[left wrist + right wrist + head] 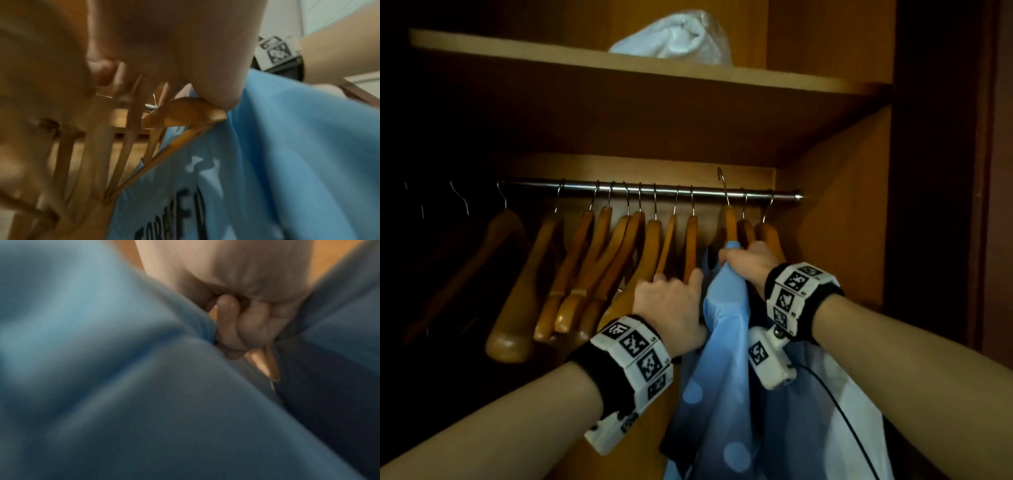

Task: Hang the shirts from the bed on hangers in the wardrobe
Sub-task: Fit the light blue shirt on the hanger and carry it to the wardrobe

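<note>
Head view: right hand [748, 263] grips blue shirt [726, 342].

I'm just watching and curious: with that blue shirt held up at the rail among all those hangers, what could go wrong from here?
1. The raised hook sits above the rail, seemingly not caught; if the right hand lets go, the blue shirt might drop.
2. The left hand lies against the crowded wooden hangers; these could snag the cloth.

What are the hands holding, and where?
The right hand grips the blue shirt at its top, on a hanger. The left hand rests on its side.
</note>
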A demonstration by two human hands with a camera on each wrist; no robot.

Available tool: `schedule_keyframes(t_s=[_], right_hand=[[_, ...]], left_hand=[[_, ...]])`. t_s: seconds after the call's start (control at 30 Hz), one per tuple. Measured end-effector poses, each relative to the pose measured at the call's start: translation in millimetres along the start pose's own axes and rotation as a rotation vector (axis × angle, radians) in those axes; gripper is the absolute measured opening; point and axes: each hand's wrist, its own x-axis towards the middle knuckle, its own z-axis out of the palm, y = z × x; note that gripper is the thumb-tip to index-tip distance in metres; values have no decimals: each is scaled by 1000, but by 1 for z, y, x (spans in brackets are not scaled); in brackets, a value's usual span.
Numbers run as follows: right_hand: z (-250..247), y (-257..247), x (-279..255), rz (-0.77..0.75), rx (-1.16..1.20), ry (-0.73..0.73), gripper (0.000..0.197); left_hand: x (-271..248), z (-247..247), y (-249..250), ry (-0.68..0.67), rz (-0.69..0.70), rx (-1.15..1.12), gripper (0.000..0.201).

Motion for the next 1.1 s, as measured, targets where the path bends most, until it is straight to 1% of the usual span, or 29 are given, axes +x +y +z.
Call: schedule_keyframes(t_s=[0.07,0.1,0.17,0.2,0.27,0.37,0.53,0.63,0.7,0.83,0.9,0.97,1.03,1.1], right_hand=[[4,8,3,-13,-55,-51,40],[6,12,3,-21,-90,-70,45],[6,21,2,-35,-165,-73,57],[4,24,2,-51,-188,-75,57],[-1,28,1,-93,-210,-88,47],[-5,32,-2,-188,-273,-82,37],[-5,40,-8,-377,-370,-14,33],[-8,42,-19,-461,-282,40,27],[-10,42,-31,-480,-211,43,24],[-19,28,-67,-442,-149,-61,41],[-25,12,-88,-408,-202,-129,45],[-25,-2,-109,-334,-212,-195,46],[-20,-9,-125,-228,-187,-240,41],[-14,-8,-142,-124,-91,-299,22]], left_hand=[[4,2,6,-63,-40,-24,71],[6,1,9,-87,-54,-62,71],[6,0,12,-104,-60,-131,70],[6,-1,13,-100,-54,-163,69],[5,-2,14,-64,-58,-224,65],[5,-2,15,8,-99,-335,60],[5,-1,22,111,-125,-542,60],[0,-2,26,132,-128,-608,58],[-12,-4,28,143,-136,-620,58],[-45,-15,27,143,-114,-639,59],[-61,-23,26,147,-91,-669,60],[-78,-32,27,149,-93,-728,59],[-100,-40,27,152,-61,-809,59],[-126,-45,25,160,3,-811,51]])
